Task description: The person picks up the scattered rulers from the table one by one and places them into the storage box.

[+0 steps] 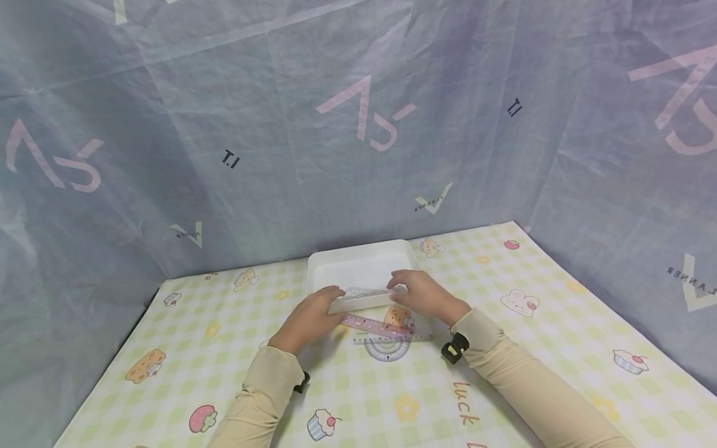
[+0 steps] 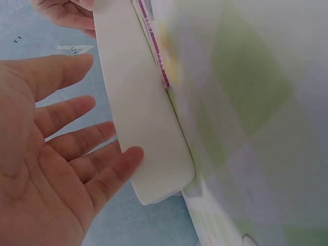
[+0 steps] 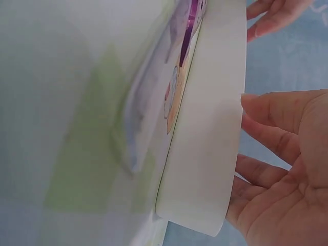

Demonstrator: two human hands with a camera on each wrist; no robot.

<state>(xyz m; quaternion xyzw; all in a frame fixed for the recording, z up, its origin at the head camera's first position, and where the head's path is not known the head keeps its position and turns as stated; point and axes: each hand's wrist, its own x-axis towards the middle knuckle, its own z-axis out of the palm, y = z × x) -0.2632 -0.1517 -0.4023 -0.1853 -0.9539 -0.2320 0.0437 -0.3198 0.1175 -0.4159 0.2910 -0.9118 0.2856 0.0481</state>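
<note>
A white rectangular tray (image 1: pixel 358 268) stands far back on the table, and both hands are at its front side. My left hand (image 1: pixel 311 320) is at the front left; in the left wrist view its fingers are spread, with one fingertip (image 2: pixel 134 155) against the tray's outer wall. At the front right, my right hand (image 1: pixel 424 294) has its thumb at the rim and its loosely bent fingers (image 3: pixel 261 171) behind the wall. A clear, flat, marked piece (image 1: pixel 361 291) lies inside the tray between the hands, partly hidden by the front wall.
Before the tray, a pink patterned ruler (image 1: pixel 372 325) overlaps a clear protractor (image 1: pixel 388 350) with a straight scale along its top. A green-and-white checked cloth (image 1: pixel 358 398) with cartoon prints covers the table. Grey-blue printed curtains (image 1: pixel 291 124) hang behind and beside it.
</note>
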